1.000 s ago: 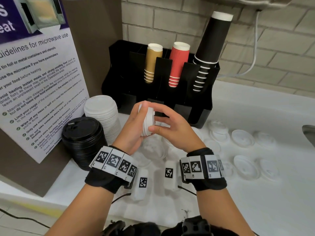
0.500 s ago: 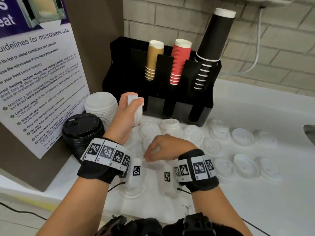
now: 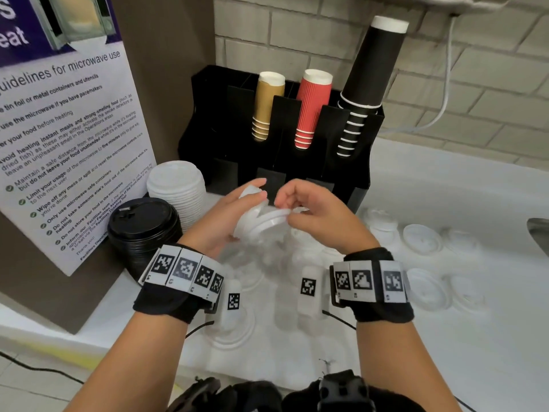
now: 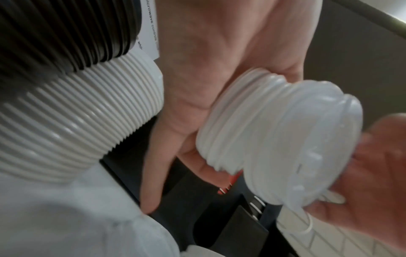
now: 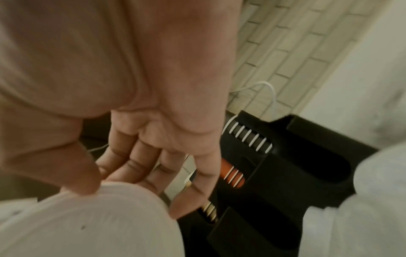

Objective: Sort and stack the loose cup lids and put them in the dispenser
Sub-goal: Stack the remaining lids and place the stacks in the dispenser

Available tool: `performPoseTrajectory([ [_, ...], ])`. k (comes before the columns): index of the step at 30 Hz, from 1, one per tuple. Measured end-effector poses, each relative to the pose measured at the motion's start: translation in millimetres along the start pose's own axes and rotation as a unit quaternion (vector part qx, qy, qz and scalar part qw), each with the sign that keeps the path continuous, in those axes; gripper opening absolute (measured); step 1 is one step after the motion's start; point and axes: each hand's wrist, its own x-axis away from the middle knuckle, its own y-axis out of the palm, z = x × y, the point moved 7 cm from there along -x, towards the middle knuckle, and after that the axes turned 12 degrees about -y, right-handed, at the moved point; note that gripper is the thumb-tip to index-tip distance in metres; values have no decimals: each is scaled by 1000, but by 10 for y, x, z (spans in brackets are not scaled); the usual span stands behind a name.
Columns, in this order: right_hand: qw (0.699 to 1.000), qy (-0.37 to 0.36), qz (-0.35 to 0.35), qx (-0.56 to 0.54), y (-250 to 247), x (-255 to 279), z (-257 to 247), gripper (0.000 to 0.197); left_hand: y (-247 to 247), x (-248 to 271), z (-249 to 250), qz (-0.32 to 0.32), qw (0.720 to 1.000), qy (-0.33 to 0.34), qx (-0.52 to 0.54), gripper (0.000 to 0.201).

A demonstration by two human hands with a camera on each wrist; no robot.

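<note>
A short stack of white lids [image 3: 258,218] is held tilted above the counter, gripped by my left hand [image 3: 252,197]. My right hand [image 3: 289,209] pinches one more white lid [image 3: 282,214] by its rim against the open end of that stack. The left wrist view shows the stack of white lids [image 4: 274,139] lying across the left palm, with right-hand fingertips [image 4: 373,173] at its far end. In the right wrist view the thumb sits on the white lid [image 5: 98,226]. The black dispenser [image 3: 282,144] stands just behind both hands.
A tall white lid stack [image 3: 178,185] and a black lid stack [image 3: 142,221] stand at the left by a microwave poster [image 3: 65,129]. Several loose white lids [image 3: 421,239] lie on the white counter [image 3: 445,188]. Gold, red and black cups fill the dispenser's slots.
My right hand has risen from the counter with a lid and brought it to the stack. My left hand has shifted the stack right, toward the middle.
</note>
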Motion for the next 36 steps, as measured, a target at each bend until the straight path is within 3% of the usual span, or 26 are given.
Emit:
performPoseTrajectory([
  [2, 996, -13, 40, -77, -11, -26, -16, 28, 117, 46, -10, -42, 999, -17, 9, 55],
  [5, 982, -1, 95, -161, 5, -27, 61, 24, 182, 90, 3, -75, 995, -31, 61, 63],
  [10, 976, -12, 163, -147, 12, -77, 103, 17, 184, 72, 61, -83, 986, -32, 144, 63],
  [16, 990, -42, 124, -58, 210, -115, 55, 60, 132, -10, 119, -56, 984, 1, 168, 61],
  [22, 989, -39, 120, -70, 133, -126, 74, 60, 98, -62, 107, -68, 988, 1, 138, 64],
  [36, 980, -67, 182, -42, 240, -159, 57, 56, 76, -73, 163, -51, 990, 31, 129, 64],
])
